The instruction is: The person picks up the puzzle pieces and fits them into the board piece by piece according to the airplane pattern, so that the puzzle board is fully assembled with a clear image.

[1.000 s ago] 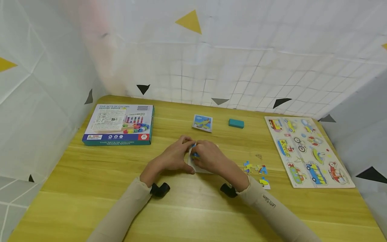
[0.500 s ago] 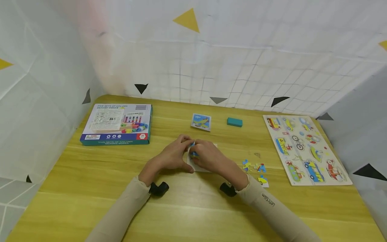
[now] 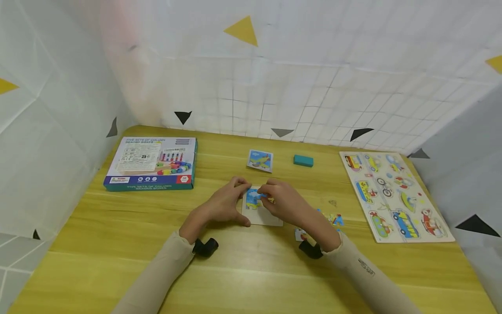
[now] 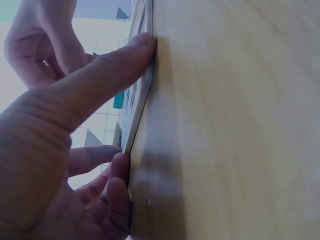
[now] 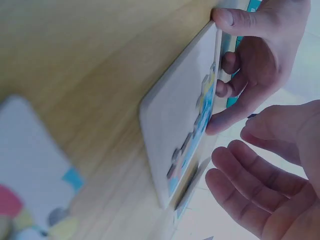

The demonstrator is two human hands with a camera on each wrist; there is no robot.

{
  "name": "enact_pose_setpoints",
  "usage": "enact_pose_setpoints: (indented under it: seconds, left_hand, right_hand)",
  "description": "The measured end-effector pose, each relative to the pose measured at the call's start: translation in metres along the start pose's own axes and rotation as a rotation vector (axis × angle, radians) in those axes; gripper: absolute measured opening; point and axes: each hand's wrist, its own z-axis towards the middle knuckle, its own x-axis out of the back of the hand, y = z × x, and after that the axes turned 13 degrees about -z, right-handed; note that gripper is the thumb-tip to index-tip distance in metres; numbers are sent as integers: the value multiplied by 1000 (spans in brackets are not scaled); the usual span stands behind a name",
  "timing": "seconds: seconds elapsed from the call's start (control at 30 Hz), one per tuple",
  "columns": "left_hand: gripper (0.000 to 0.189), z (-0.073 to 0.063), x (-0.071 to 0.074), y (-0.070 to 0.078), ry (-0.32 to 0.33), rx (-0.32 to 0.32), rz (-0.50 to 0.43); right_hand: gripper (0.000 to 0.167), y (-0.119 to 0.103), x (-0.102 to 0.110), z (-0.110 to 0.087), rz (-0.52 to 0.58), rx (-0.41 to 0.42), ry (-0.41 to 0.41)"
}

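Note:
A small pale jigsaw board (image 3: 267,218) lies at the table's middle, with several joined blue and yellow puzzle pieces (image 3: 252,198) at its far left. My left hand (image 3: 224,203) grips the board's left side, thumb at the near corner and fingertips at the far corner. Over the board's far side hovers my right hand (image 3: 288,200). In the right wrist view, the right hand (image 5: 270,175) has thumb and index finger close together, the other fingers loosely bent, and no piece showing between them. The row of pieces (image 5: 204,112) runs along the board's far side.
An airplane picture card (image 3: 260,160) and a teal block (image 3: 303,160) lie beyond the hands. Loose puzzle pieces (image 3: 338,220) sit right of the right forearm, partly hidden by it. A bead-toy box (image 3: 176,179) stands left, a vehicle puzzle board (image 3: 356,175) right.
My right hand has lifted off the board's left part and shifted right, uncovering the blue and yellow pieces there. My left hand keeps its place at the board's edge.

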Motion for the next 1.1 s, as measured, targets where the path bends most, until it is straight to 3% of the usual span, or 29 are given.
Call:
enact_pose_setpoints:
  seconds: [0.27,0.57,0.83,1.1]
  left_hand:
    - [109,-1,-1,-1,13,4,-2]
    - [110,0,-2,-2,6,-9,3]
    - [110,1,-3,0,8,-5,-19]
    - [109,-1,-3,-2,15,1,-9]
  right_hand:
    - [13,6,-3,-11,-20,-1,27]
    - [10,15,0,-31,-83,-82,26]
    - [12,34,15,-58,-92,-150,57]
    - [16,48,30,-90,-141,-235,35]
